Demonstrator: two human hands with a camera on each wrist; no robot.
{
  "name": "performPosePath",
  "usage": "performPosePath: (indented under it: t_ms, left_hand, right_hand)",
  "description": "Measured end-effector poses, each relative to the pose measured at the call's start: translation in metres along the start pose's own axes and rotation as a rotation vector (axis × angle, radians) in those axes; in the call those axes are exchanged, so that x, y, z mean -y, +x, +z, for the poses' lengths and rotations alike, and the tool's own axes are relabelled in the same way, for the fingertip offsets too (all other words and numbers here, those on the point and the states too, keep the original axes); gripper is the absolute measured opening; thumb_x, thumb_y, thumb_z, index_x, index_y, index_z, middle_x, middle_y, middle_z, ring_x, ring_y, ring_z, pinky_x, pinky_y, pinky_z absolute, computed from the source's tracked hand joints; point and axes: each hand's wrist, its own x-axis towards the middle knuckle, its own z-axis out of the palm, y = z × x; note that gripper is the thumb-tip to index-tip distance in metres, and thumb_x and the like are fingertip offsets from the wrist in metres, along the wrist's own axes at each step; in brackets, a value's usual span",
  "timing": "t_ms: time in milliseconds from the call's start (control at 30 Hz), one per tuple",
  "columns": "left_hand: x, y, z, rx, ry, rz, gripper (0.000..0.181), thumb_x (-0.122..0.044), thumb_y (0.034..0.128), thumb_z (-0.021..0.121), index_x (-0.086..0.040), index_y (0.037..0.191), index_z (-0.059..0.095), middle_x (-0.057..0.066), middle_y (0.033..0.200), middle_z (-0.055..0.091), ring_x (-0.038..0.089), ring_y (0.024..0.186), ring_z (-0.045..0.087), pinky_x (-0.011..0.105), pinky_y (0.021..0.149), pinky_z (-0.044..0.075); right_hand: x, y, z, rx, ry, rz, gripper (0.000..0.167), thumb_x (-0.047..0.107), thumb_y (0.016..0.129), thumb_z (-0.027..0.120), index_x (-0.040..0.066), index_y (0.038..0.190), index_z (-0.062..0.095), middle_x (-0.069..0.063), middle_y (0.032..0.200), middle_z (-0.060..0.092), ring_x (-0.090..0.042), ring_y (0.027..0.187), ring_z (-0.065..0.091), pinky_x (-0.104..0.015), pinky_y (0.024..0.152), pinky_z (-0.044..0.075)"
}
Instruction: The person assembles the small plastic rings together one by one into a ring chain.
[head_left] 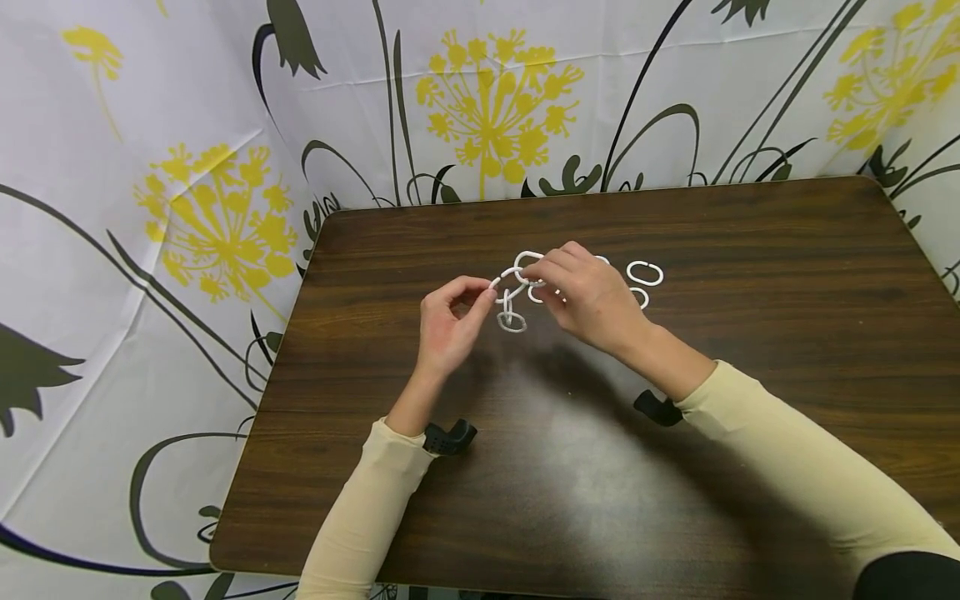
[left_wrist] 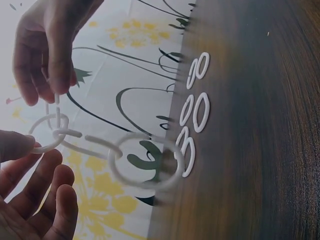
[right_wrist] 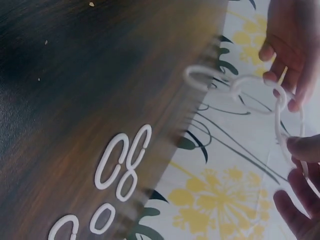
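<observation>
My left hand (head_left: 444, 329) pinches a white plastic chain link (left_wrist: 46, 148) between thumb and fingertips. My right hand (head_left: 597, 302), to its right, pinches another white link (right_wrist: 278, 122) that passes through the left hand's link. From this join a short length of chain dangles above the table, ending in an oval link (head_left: 512, 328). In the left wrist view that lowest link (left_wrist: 114, 172) looks large and slightly blurred. The right fingers cover part of the link they grip, so whether its gap is closed cannot be told.
Several loose white links lie on the dark wooden table (head_left: 360, 375) beyond and right of the hands, among them one far right link (head_left: 658, 272). A flowered cloth (head_left: 360, 50) hangs along the table's back and left edges. Both wrists wear black bands.
</observation>
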Motion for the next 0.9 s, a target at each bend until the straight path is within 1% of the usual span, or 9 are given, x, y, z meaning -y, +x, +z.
performPosePath:
  t_ms: [100,200,367,433,567,700,800,900]
  left_hand:
    - [0.002,0.0,-0.001,-0.009,0.003,-0.003,0.009,0.005,0.0879,0.068,0.012,0.093,0.07,0.022,0.08,0.068,0.023,0.07,0.058,0.026,0.055,0.045]
    - [0.004,0.0,-0.002,-0.015,0.003,-0.011,0.01,0.005,0.0878,0.068,0.012,0.093,0.069,0.022,0.081,0.068,0.023,0.07,0.057,0.023,0.056,0.045]
    - [0.005,0.0,-0.005,-0.011,0.005,-0.023,0.01,0.004,0.0882,0.067,0.012,0.093,0.069,0.023,0.08,0.067,0.026,0.07,0.057,0.021,0.057,0.044]
    - [0.006,0.0,-0.005,-0.007,0.008,-0.026,0.009,0.004,0.0886,0.067,0.012,0.093,0.069,0.023,0.08,0.067,0.027,0.07,0.057,0.023,0.058,0.044]
    - [0.006,0.0,-0.007,0.004,0.007,-0.037,0.01,0.004,0.0891,0.067,0.013,0.093,0.069,0.024,0.08,0.067,0.028,0.07,0.057,0.024,0.059,0.045]
    - [0.007,-0.001,-0.008,0.022,-0.005,-0.049,0.011,0.004,0.0895,0.066,0.013,0.095,0.069,0.026,0.081,0.066,0.029,0.07,0.057,0.023,0.058,0.044]
    - [0.007,-0.001,-0.009,0.043,-0.016,-0.069,0.012,0.003,0.0901,0.066,0.013,0.096,0.069,0.028,0.081,0.066,0.032,0.071,0.058,0.021,0.058,0.045]
    - [0.007,-0.002,-0.009,0.069,-0.021,-0.096,0.013,0.002,0.0908,0.065,0.013,0.097,0.068,0.028,0.082,0.066,0.038,0.072,0.061,0.019,0.058,0.046]
  right_hand:
    - [-0.003,0.0,-0.004,0.047,0.043,0.008,0.03,-0.009,0.079,0.072,0.003,0.106,0.07,-0.006,0.096,0.068,-0.025,0.089,0.058,-0.035,0.073,0.051]
    - [-0.005,-0.002,-0.008,0.073,0.067,0.024,0.03,-0.011,0.08,0.071,0.003,0.106,0.072,-0.005,0.094,0.068,-0.022,0.087,0.061,-0.034,0.073,0.052]
    - [-0.007,-0.002,-0.012,0.067,0.084,0.049,0.023,-0.004,0.083,0.074,0.005,0.104,0.075,-0.002,0.093,0.071,-0.017,0.082,0.066,-0.032,0.07,0.054]
    - [-0.007,-0.001,-0.012,0.057,0.121,0.07,0.02,0.0,0.084,0.075,0.005,0.103,0.076,-0.002,0.094,0.071,-0.015,0.078,0.065,-0.031,0.067,0.053]
    - [-0.007,0.0,-0.011,0.027,0.24,0.141,0.018,0.004,0.084,0.077,0.006,0.103,0.077,0.0,0.093,0.068,-0.011,0.072,0.059,-0.029,0.06,0.048]
    - [-0.006,0.003,-0.009,0.003,0.331,0.216,0.015,0.006,0.086,0.075,0.006,0.101,0.078,0.0,0.09,0.062,-0.01,0.069,0.052,-0.026,0.058,0.042]
    - [-0.004,0.005,-0.008,-0.001,0.383,0.272,0.014,0.007,0.089,0.073,0.005,0.102,0.077,0.001,0.088,0.061,-0.011,0.068,0.05,-0.025,0.059,0.041]
    - [-0.003,0.006,-0.007,-0.003,0.45,0.347,0.014,0.006,0.09,0.071,0.005,0.103,0.077,0.0,0.087,0.063,-0.01,0.069,0.055,-0.025,0.06,0.046]
